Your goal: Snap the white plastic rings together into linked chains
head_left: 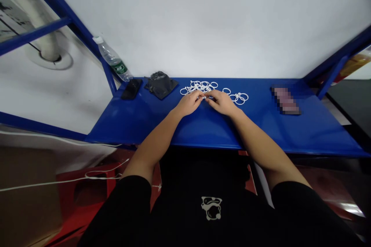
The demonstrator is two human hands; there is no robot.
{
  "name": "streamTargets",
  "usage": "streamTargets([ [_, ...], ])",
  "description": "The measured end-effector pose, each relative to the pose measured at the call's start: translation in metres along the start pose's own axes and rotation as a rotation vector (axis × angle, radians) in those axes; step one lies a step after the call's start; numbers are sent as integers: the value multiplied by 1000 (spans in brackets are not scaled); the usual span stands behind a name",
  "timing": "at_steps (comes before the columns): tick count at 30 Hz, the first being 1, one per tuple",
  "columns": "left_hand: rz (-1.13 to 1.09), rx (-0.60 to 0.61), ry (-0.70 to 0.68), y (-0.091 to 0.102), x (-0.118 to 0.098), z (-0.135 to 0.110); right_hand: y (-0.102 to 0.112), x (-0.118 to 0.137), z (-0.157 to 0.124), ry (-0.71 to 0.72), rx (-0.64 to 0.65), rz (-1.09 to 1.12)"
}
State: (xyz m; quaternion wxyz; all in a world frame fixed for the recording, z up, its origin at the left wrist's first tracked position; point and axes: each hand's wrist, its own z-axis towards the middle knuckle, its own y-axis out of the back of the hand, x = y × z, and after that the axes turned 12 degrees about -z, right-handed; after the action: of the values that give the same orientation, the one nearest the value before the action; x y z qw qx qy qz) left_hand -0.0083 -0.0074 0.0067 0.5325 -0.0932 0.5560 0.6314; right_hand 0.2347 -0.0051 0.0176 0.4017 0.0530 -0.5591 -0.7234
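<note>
Both hands (205, 102) drawn together at the front of the rings, fingers curled inward. Left hand (189, 103) and right hand (222, 102) nearly closed, fingertips meeting on a small white plastic piece (204, 97); its exact shape is hidden by the grip. White plastic rings (199, 86) lie in a loose, interlinked heap just beyond the hands, with a smaller cluster of white rings (239, 98) to the right, all on a blue metal bench (139, 121). Further left: a black phone (131, 88), a crumpled black bag (160, 85) and a plastic water bottle (113, 60) lying tilted against the frame. Far right: a pixelated, unreadable object (285, 101).
</note>
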Motion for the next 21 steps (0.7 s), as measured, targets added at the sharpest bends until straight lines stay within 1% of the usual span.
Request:
streamTargets([
  [4, -8, 25, -15, -2, 0, 0, 1, -3, 0, -11, 7, -4],
  [15, -96, 9, -63, -5, 1, 0, 2, -4, 0, 46, 19, -15],
  [18, -91, 28, -60, -7, -1, 0, -1, -5, 2, 66, 12, -5],
  [21, -98, 72, -81, -11, -2, 0, -6, -6, 4, 76, -4, 7],
])
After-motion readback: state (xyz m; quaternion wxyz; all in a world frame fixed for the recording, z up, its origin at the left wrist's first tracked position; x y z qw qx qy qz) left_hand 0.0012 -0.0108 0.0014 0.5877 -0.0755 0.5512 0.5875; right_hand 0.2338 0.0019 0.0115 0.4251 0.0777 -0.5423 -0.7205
